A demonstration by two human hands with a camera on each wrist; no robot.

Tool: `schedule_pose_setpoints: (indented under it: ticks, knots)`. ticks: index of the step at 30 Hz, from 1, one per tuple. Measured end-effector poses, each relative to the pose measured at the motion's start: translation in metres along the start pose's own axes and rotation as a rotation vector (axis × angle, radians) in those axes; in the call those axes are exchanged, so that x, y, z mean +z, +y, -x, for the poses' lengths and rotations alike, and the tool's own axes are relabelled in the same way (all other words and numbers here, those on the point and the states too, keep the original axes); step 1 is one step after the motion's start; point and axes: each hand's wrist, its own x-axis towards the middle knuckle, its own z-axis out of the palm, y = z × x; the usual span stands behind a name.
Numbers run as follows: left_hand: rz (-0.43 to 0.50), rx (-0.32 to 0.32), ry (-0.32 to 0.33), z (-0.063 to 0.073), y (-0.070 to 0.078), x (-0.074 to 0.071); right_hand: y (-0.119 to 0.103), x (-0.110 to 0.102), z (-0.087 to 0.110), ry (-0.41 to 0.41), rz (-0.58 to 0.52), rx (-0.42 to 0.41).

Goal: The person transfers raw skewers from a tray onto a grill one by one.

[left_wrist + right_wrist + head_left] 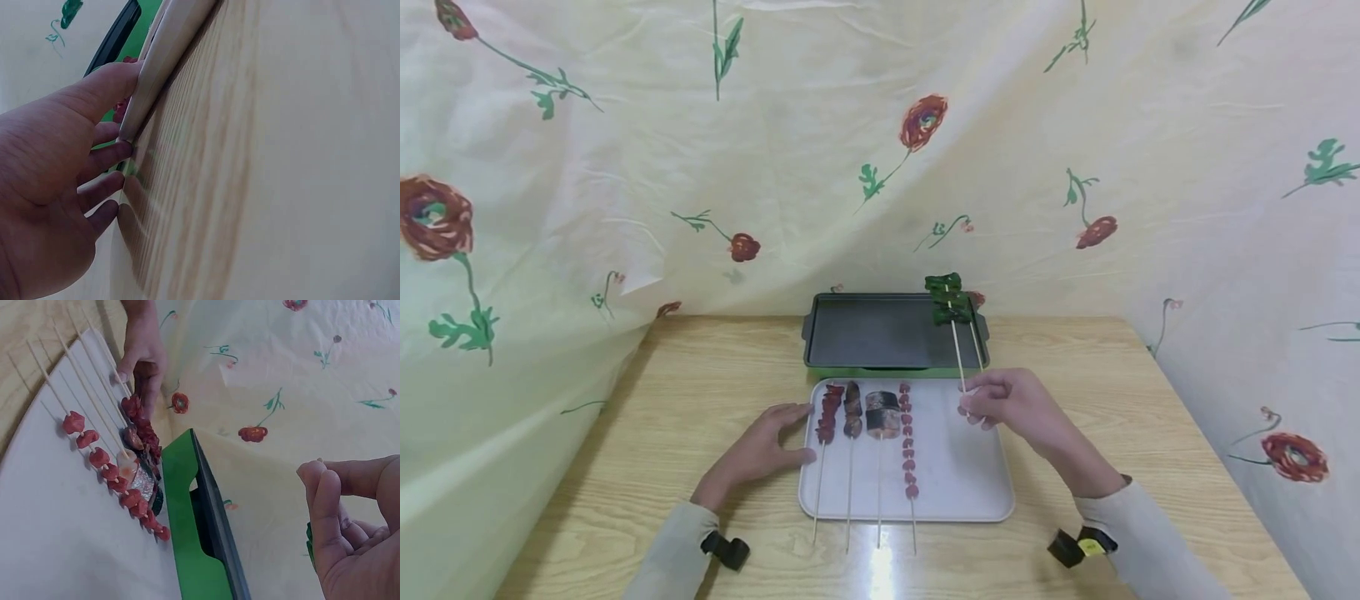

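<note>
In the head view, my right hand (1011,404) pinches a thin wooden stick of a green vegetable skewer (949,298), held up in front of the griddle. Two sticks show below the green pieces. My left hand (767,442) rests at the left edge of the white tray (955,492), thumb and fingers spread along the rim. On the tray lie a dark red meat skewer (829,412), a brown skewer (853,410), a fish-like skewer (882,414) with silvery skin, and a long skewer of small red pieces (908,450). In the right wrist view, my fingers hide the pinched sticks.
A black griddle (872,329) with a green base stands directly behind the tray. The skewer sticks stick out over the tray's front edge. Flowered cloth (820,167) hangs behind and beside the wooden table (722,358).
</note>
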Motion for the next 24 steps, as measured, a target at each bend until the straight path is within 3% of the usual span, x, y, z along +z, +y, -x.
schedule_pose_setpoints:
  ticks: [24]
  knots:
    - [0.012,-0.002,0.003,0.001,0.001,-0.001,0.024,0.02,-0.052,-0.002,-0.09,0.101]
